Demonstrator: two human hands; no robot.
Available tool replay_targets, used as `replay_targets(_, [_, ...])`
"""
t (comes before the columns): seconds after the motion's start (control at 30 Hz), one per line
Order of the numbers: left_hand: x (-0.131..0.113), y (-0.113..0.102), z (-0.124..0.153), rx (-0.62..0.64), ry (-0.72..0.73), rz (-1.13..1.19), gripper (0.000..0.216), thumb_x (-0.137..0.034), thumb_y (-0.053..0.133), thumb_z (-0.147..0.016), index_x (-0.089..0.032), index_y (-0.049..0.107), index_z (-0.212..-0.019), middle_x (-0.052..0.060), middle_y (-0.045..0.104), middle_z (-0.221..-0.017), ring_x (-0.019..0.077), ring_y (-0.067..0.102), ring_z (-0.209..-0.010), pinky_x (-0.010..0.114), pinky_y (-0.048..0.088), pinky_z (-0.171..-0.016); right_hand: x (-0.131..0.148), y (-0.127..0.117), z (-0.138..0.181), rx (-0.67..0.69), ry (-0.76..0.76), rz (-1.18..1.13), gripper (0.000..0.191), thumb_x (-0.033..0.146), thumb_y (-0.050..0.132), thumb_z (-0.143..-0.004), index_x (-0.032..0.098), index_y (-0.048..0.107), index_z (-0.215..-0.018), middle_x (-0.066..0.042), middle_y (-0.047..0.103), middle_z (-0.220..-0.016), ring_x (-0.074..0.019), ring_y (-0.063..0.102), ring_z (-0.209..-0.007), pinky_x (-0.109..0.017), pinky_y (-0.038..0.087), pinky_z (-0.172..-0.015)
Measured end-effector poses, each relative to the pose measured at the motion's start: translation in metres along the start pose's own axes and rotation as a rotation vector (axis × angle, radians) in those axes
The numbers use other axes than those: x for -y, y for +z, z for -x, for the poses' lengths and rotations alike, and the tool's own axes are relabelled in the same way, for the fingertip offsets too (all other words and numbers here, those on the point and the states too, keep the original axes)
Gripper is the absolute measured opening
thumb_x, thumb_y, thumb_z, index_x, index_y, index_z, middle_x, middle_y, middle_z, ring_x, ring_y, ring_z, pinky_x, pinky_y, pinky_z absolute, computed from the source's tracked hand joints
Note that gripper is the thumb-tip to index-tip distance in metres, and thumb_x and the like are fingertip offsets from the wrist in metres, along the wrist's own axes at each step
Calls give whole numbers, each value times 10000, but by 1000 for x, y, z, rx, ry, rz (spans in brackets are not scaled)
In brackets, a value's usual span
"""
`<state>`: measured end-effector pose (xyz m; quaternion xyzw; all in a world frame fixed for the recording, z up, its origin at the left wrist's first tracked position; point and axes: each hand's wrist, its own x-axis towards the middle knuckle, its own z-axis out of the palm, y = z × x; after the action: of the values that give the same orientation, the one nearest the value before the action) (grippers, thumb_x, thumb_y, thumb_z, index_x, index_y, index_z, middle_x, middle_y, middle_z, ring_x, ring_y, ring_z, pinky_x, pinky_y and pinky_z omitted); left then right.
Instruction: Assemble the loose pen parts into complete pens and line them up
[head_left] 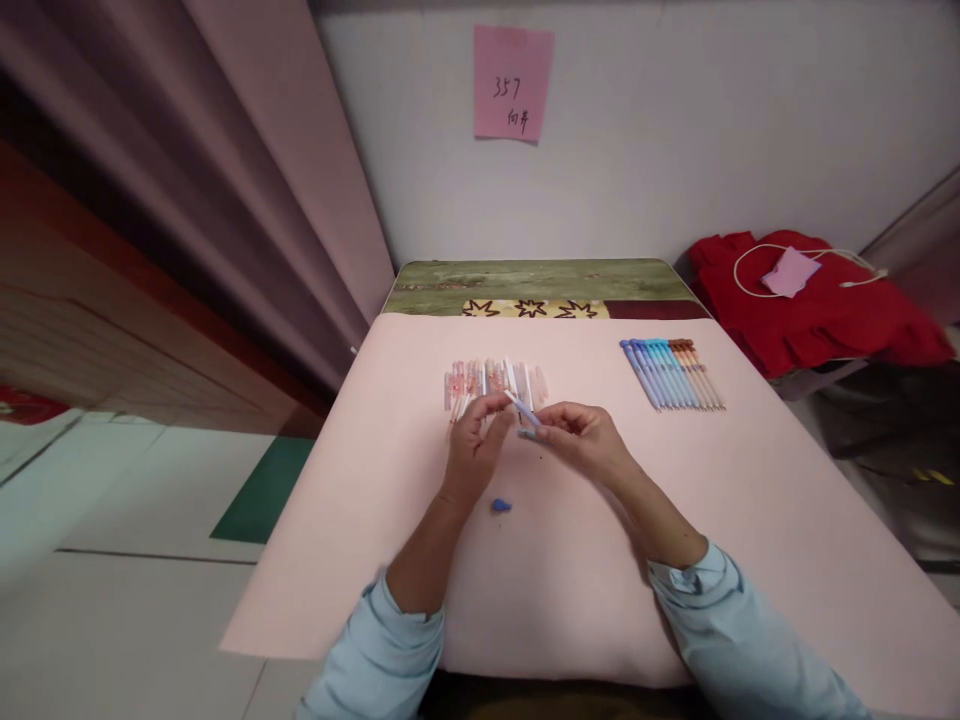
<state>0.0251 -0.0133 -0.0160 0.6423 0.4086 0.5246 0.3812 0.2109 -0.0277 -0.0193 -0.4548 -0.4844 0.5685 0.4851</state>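
My right hand (589, 440) is closed with its fingertips around a pale lavender pen barrel (529, 414), which is tilted up to the left. A thin white rod (513, 397) shows at the barrel's upper left end, and my left hand (480, 435) pinches at that end. Whether the rod sits inside the barrel I cannot tell. Just behind both hands lies a bunch of clear and pinkish pen parts (472, 378), mixed with white sticks; my left fingers hide some of it. A small blue cap-like piece (501, 506) rests on the table nearer to me, between my forearms.
A neat row of blue, turquoise and brown-topped pens (671, 375) lies at the right back of the pink-covered table (360, 520). Beyond is a green wood-look surface (540, 273) against the wall. Red cloth (832, 320) with a white cable stands at right.
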Motion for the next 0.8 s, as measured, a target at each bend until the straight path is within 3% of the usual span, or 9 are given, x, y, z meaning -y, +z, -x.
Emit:
replay_targets(0.13, [-2, 8, 3, 97, -141, 150, 206, -328, 689, -841, -185, 705, -989, 68, 715, -974, 202, 647, -942, 360, 479, -926, -5, 7, 1, 36, 10, 18, 376, 463, 836, -661, 167, 722, -861, -37, 720, -789, -149, 637, -673, -276, 497, -624])
replay_targets(0.23, [-6, 7, 0, 46, -238, 299, 173, -331, 702, -825, -173, 691, -893, 57, 712, -881, 182, 657, -840, 338, 510, -849, 0, 5, 2, 15, 0, 94, 369, 484, 808, -679, 170, 723, -853, -35, 711, -760, -141, 609, -644, -265, 470, -594])
replay_targets(0.37, [-5, -3, -7, -181, -278, 489, 203, -375, 662, -852, -183, 615, -897, 46, 697, -870, 172, 669, -811, 357, 531, -835, 9, -21, -3, -225, -109, 204, 349, 501, 739, -745, 171, 724, -860, -58, 706, -781, -153, 590, -671, -279, 469, -625])
replay_targets(0.43, [-2, -8, -10, -242, -280, 562, 231, -408, 639, -863, -198, 585, -943, 27, 670, -848, 163, 664, -761, 366, 544, -801, 9, -39, -6, -359, -129, 239, 343, 492, 735, -745, 163, 714, -839, -50, 686, -761, -142, 560, -653, -275, 453, -626])
replay_targets(0.5, [1, -11, -12, -260, -283, 604, 252, -432, 617, -873, -214, 571, -990, 7, 632, -822, 146, 636, -705, 354, 549, -750, 5, -53, -9, -402, -87, 309, 362, 506, 725, -742, 155, 714, -832, -38, 662, -716, -135, 524, -613, -267, 421, -582])
replay_targets(0.63, [2, -12, -15, -278, -273, 639, 240, -429, 587, -886, -217, 575, -998, -7, 552, -739, 108, 510, -590, 263, 478, -580, -2, -58, -10, -360, -49, 474, 339, 491, 714, -745, 160, 738, -813, -23, 654, -676, -138, 513, -596, -264, 382, -560])
replay_targets(0.8, [-1, -13, -15, -286, -301, 679, 220, -392, 643, -846, -197, 595, -936, -37, 457, -632, 84, 408, -523, 216, 373, -485, 3, -37, -3, -199, -17, 682, 235, 440, 690, -777, 216, 762, -792, -8, 668, -660, -138, 530, -573, -257, 360, -540])
